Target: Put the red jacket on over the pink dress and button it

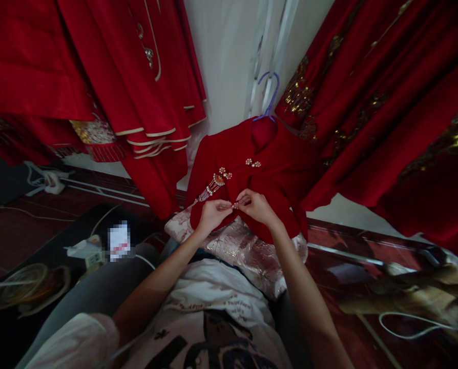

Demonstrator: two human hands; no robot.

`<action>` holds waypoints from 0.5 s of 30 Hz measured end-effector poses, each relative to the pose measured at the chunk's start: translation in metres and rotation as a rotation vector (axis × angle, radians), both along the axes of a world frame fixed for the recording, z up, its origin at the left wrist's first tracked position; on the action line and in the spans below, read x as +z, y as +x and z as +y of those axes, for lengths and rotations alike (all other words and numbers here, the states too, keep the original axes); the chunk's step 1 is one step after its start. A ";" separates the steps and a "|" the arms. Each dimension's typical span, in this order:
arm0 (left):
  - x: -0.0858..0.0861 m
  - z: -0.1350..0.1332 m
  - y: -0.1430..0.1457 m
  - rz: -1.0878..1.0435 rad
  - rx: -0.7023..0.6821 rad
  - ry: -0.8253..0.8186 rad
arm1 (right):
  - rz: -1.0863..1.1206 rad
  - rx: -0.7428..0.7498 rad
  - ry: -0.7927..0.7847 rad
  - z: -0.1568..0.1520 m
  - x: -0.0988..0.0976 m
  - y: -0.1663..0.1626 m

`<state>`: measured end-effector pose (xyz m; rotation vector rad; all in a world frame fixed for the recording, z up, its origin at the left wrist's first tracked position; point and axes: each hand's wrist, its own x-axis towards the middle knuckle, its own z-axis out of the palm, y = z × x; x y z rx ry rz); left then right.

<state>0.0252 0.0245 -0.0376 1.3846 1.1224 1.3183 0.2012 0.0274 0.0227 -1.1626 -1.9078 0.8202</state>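
A small red jacket point(278, 174) hangs on a purple hanger point(269, 95) in front of me, with pearl-like knot buttons point(253, 163) and a red tassel ornament point(212, 185) on its front. My left hand point(212, 214) and my right hand point(255, 206) meet at the jacket's front edge, low on the garment. Both hands pinch a small pearl fastening point(235, 205) and the red cloth around it. A pale embroidered skirt point(248, 248) lies below the jacket, over my lap.
Red garments with gold trim point(144, 77) hang at the left, and more with gold embroidery point(386, 102) at the right. A white wall point(229, 51) is behind. On the dark floor are a white power strip point(85, 250) at the left and cables point(413, 320) at the right.
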 end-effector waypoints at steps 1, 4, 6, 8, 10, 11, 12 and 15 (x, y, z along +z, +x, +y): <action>-0.001 0.000 0.000 0.009 0.002 0.005 | -0.007 -0.001 0.005 0.000 0.000 0.000; -0.002 0.001 -0.002 0.025 0.007 0.002 | -0.034 -0.008 0.026 0.000 -0.002 0.000; -0.003 0.002 -0.004 0.031 -0.010 -0.006 | -0.045 -0.003 0.042 0.001 -0.005 -0.001; -0.005 0.004 -0.006 0.056 -0.029 -0.005 | -0.052 0.006 0.060 0.002 -0.008 -0.002; -0.008 0.007 -0.008 0.091 -0.036 0.008 | -0.074 0.007 0.074 0.003 -0.012 -0.004; -0.010 0.008 -0.009 0.105 -0.041 0.015 | -0.096 0.005 0.079 0.003 -0.013 -0.005; -0.012 0.009 -0.009 0.111 -0.049 0.022 | -0.126 -0.002 0.084 0.003 -0.014 -0.006; -0.014 0.010 -0.009 0.095 -0.075 0.047 | -0.233 -0.022 0.101 0.002 -0.013 -0.006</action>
